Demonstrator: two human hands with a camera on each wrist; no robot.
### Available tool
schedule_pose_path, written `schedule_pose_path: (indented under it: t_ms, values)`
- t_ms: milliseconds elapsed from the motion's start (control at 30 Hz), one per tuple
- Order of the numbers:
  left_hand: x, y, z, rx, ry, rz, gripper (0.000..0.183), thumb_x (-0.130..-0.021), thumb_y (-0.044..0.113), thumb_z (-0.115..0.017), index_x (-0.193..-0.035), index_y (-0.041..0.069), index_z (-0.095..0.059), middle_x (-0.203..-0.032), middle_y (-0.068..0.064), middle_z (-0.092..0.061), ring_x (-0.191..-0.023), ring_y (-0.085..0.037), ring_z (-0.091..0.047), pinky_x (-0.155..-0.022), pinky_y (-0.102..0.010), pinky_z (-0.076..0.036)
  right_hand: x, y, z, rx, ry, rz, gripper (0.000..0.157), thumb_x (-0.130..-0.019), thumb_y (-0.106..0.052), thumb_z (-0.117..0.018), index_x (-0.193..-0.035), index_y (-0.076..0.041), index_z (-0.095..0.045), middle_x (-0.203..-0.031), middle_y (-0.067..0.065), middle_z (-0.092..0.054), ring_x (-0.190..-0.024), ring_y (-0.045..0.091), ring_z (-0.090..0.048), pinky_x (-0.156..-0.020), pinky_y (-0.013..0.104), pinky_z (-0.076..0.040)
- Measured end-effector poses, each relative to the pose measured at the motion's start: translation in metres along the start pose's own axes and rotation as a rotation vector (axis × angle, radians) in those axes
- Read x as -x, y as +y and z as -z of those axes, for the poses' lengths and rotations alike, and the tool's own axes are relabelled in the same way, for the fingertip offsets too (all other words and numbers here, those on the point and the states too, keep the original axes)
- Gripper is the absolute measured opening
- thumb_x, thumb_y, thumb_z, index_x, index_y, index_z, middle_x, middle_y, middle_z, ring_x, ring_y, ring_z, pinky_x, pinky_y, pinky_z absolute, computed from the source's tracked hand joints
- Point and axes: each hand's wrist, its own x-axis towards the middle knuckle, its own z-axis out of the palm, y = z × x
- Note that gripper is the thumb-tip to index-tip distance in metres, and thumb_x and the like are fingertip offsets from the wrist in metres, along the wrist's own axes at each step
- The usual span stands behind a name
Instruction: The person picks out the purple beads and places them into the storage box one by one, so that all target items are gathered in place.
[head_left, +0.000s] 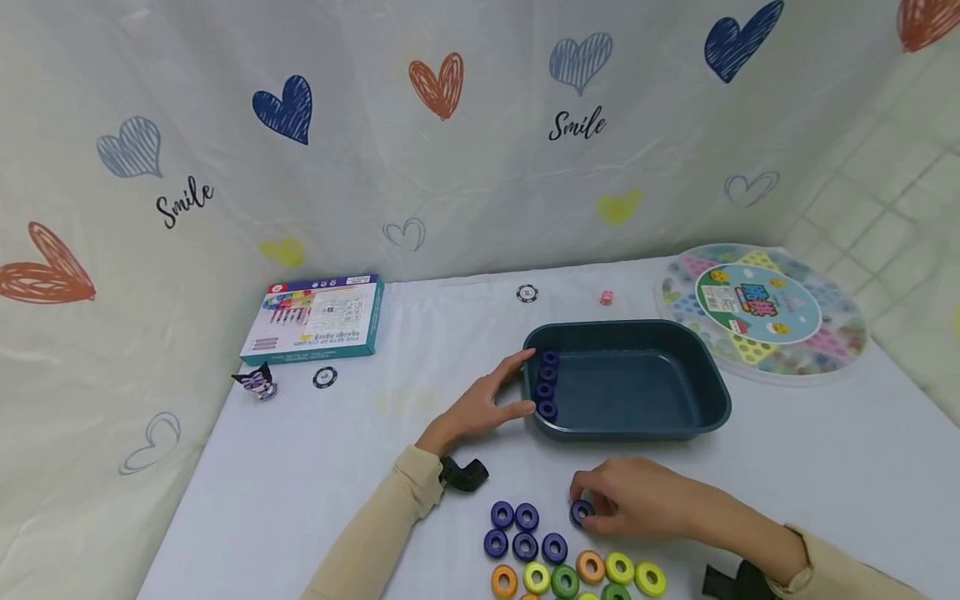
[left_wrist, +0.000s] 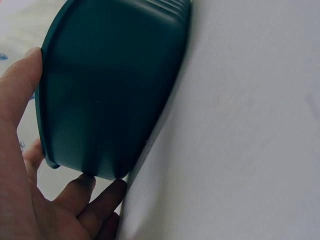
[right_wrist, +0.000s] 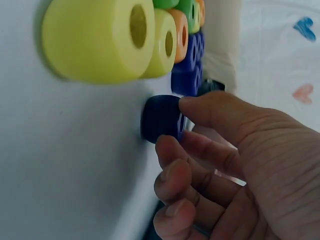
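A dark teal basin (head_left: 637, 383) stands on the table, with several purple rings (head_left: 546, 390) lined up inside along its left wall. My left hand (head_left: 487, 402) rests against that end, thumb and fingers spread; the left wrist view has the fingertips touching the basin's outer wall (left_wrist: 105, 95) and rim. In front of the basin, my right hand (head_left: 641, 498) pinches a purple ring (head_left: 581, 512) between thumb and fingers. Seen from the right wrist, the ring (right_wrist: 162, 118) is close over the white cloth, its hole facing the thumb side. More purple rings (head_left: 525, 546) lie to its left.
Yellow, green and orange rings (head_left: 590, 567) lie at the table's near edge. Behind are a boxed set (head_left: 315, 321), a small figurine (head_left: 257, 382), two round chips (head_left: 325, 377), a tiny pink piece (head_left: 606, 297) and a round clear-lidded case (head_left: 780, 312) right of the basin.
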Motion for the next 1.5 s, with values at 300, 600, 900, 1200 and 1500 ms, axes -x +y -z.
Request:
schedule_pose_path:
  t_ms: [300,600,900,1200,1500]
  values:
    - [0.002,0.000,-0.003,0.012,-0.001,0.005,0.076,-0.082,0.059,-0.052,-0.144,0.035,-0.014,-0.145,0.012,-0.023,-0.129,-0.008,-0.027,-0.104,-0.039,-0.025,0.028,0.026,0.000,-0.056,0.068,0.018,0.013,-0.079,-0.026,-0.067,-0.090,-0.028,-0.059,-0.059,-0.019,-0.047,-0.051,-0.003,-0.042,-0.047,0.017,-0.037]
    - [0.002,0.001,0.002,-0.003,0.009,0.003,0.075,-0.081,0.060,-0.052,-0.143,0.038,-0.014,-0.145,0.013,-0.023,-0.129,-0.007,-0.027,-0.105,-0.036,-0.024,0.062,0.053,0.003,-0.256,0.047,0.055,0.016,-0.082,-0.018,-0.065,-0.096,-0.022,-0.058,-0.062,-0.018,-0.050,-0.051,-0.005,-0.042,-0.046,0.017,-0.039]
    - [0.001,0.003,0.003,0.005,-0.005,-0.007,0.077,-0.081,0.061,-0.052,-0.143,0.035,-0.015,-0.145,0.015,-0.021,-0.130,-0.006,-0.026,-0.105,-0.035,-0.024,0.066,0.065,-0.004,-0.531,-0.020,0.059,0.022,-0.084,-0.016,-0.064,-0.105,-0.011,-0.060,-0.070,-0.009,-0.059,-0.053,-0.002,-0.050,-0.045,0.021,-0.045]
    - [-0.001,0.001,0.000,-0.002,-0.006,-0.019,0.076,-0.082,0.059,-0.051,-0.144,0.034,-0.015,-0.145,0.015,-0.020,-0.130,-0.007,-0.026,-0.104,-0.039,-0.025,0.065,0.065,0.007,-0.602,-0.068,0.068,0.023,-0.085,-0.013,-0.063,-0.107,-0.008,-0.061,-0.069,-0.004,-0.061,-0.050,0.004,-0.053,-0.045,0.026,-0.048]
    - [0.000,0.001,-0.001,-0.002,0.006,-0.013,0.076,-0.081,0.060,-0.051,-0.143,0.035,-0.015,-0.145,0.013,-0.021,-0.130,-0.008,-0.026,-0.105,-0.037,-0.025,0.054,0.050,0.061,-0.540,-0.046,0.135,0.026,-0.087,-0.008,-0.059,-0.113,-0.005,-0.057,-0.073,0.001,-0.060,-0.053,0.015,-0.054,-0.046,0.029,-0.048]
